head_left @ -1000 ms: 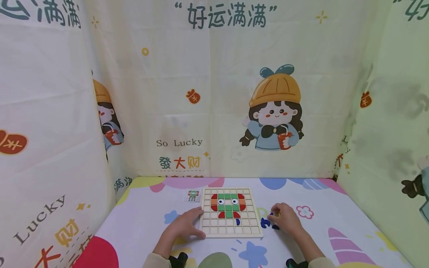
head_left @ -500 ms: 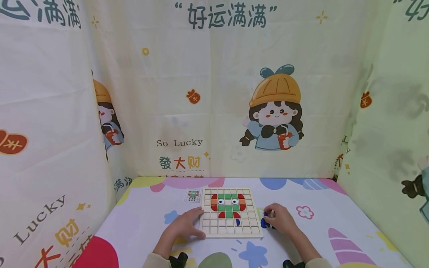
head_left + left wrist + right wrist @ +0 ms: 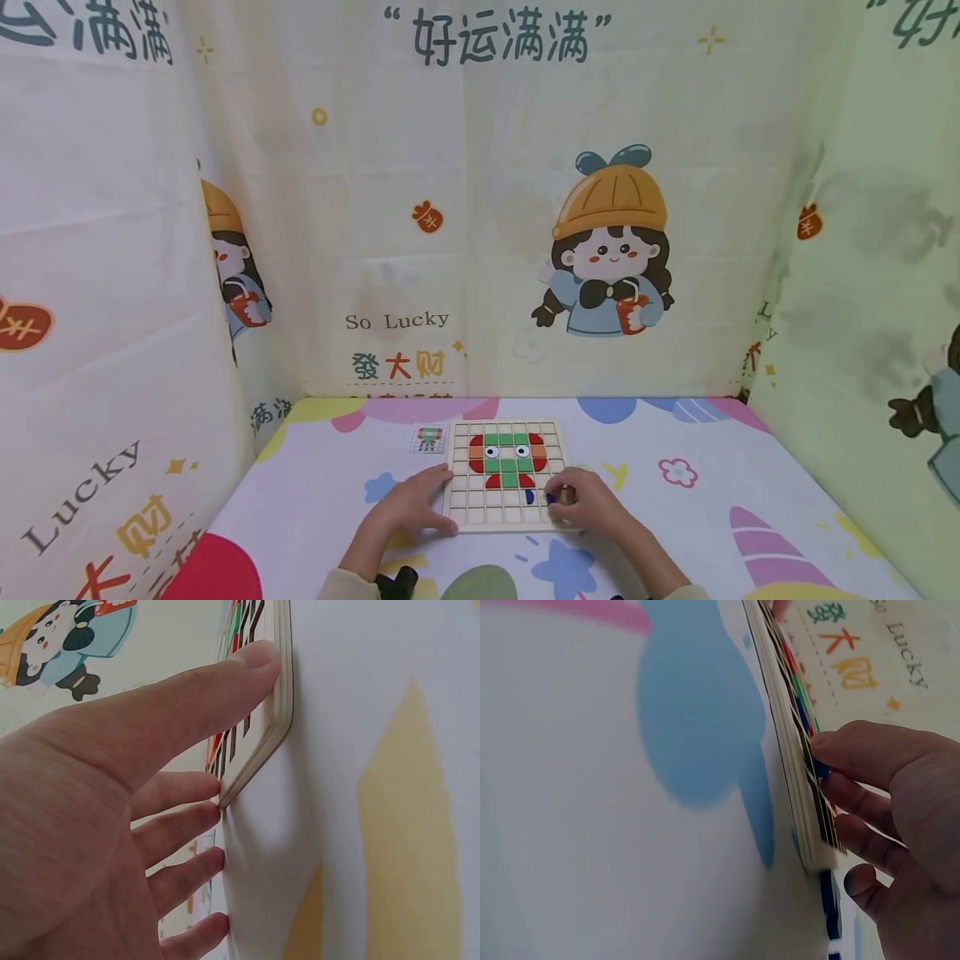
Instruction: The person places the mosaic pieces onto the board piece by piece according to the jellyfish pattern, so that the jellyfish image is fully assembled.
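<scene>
A pale wooden grid board (image 3: 472, 518) lies on the table, with red, green and orange tiles and two eye tiles forming a face in its upper cells. Below the face sits a dark blue tile (image 3: 529, 497). My left hand (image 3: 414, 504) rests at the board's left side; its thumb touches the near corner and its fingers are spread along the edge. Over the board's right part, my right hand (image 3: 588, 504) pinches another blue tile (image 3: 821, 766) between thumb and fingertips, low over the grid. Beyond the board's corner, loose blue tiles (image 3: 828, 900) show in the right wrist view.
A small pattern card (image 3: 428, 438) with a coloured figure lies against the board's upper left. The table cover (image 3: 675, 533) bears printed shapes. Printed cloth (image 3: 465, 250) hangs behind and on both sides.
My right hand has picked a blue tile from the loose pieces and moved left over the board with it. The left hand has stayed in place. The head view has shifted slightly.
</scene>
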{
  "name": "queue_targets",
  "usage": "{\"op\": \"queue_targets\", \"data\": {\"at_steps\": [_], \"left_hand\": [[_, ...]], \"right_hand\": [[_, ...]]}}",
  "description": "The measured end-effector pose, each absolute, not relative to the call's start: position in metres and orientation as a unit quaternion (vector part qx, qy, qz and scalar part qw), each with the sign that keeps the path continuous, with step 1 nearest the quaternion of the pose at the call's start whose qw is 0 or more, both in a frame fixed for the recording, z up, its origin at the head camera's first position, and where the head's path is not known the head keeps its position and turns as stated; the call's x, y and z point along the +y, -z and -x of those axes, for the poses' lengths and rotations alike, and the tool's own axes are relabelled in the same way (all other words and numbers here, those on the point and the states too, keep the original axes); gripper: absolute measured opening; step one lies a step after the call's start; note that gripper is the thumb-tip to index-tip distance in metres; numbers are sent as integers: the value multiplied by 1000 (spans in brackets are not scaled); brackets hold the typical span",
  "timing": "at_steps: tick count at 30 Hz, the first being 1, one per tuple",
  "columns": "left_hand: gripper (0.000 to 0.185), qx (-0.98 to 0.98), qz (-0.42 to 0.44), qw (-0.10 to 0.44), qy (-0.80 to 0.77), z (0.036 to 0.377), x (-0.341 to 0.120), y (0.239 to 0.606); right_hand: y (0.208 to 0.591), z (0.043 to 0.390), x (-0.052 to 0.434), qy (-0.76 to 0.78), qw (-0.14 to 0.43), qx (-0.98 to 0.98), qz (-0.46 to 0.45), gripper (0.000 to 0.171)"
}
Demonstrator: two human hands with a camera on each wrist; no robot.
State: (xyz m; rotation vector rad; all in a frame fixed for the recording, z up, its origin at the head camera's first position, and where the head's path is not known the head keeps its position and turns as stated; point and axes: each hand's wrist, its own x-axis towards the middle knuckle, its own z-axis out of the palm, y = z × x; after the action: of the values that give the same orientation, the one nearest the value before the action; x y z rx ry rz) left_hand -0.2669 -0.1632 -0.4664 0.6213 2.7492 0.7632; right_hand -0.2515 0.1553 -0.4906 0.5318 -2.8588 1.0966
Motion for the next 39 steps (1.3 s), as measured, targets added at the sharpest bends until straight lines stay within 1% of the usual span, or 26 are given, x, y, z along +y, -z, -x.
{"op": "queue_targets", "data": {"at_steps": [3,8,15,26,31,39], "left_hand": [[86,935,-214,108,-260,268,-163,467],[86,935,-217,110,-259,268,-164,467],[85,935,-212,112,-260,266,-164,464],[85,935,-208,116,-262,268,-164,468],[85,935,-202,119,-267,267,-164,466],[85,934,-204,119,-269,266,-163,464]], "right_hand": [[491,249,147,-358,-3,-916,-179,17],[490,245,136,-369,-29,-916,-156,14],[486,243,132,-369,-33,-915,-158,17],[487,241,130,-381,-50,-908,-167,15],[488,241,128,-377,-49,-909,-169,16],[487,241,128,-385,-63,-908,-155,15]]}}
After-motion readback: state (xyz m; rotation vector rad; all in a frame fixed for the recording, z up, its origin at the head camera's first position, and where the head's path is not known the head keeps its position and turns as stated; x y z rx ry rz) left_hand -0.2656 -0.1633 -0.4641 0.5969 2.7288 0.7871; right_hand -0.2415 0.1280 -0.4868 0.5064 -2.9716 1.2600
